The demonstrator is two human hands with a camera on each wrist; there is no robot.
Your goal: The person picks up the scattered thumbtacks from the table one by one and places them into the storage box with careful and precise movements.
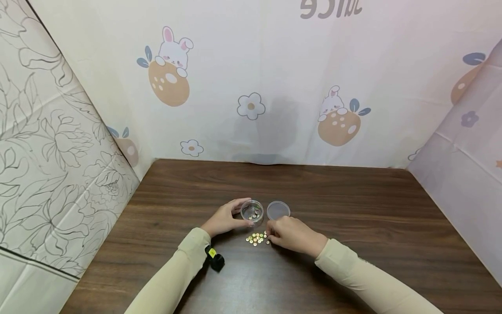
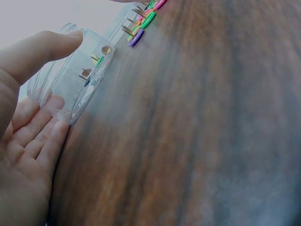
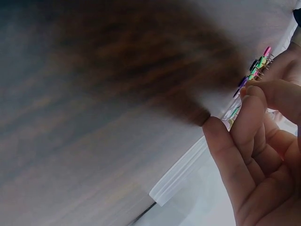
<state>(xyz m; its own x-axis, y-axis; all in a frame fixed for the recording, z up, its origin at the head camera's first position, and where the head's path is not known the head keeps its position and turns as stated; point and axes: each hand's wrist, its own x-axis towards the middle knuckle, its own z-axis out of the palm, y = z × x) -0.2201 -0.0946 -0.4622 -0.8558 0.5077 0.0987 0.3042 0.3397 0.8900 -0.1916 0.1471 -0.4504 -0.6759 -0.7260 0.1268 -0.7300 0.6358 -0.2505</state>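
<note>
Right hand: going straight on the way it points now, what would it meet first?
The right hand would probably meet the loose thumbtacks first, though its exact height is unclear.

"Any words to read?"
"One, on the curtain (image 1: 251,52). Grey letters (image 1: 339,8) stand at one o'clock in the head view."
"Spelling what?"
"They run backwards and seem to make 'Juice', though the top edge cuts them off, so I can't vouch for each one."
"And the yellow tag (image 1: 212,253) at seven o'clock, on the black gadget (image 1: 217,263)?"
"Too small to read."
"The wrist views?"
"Nothing legible in either."
</note>
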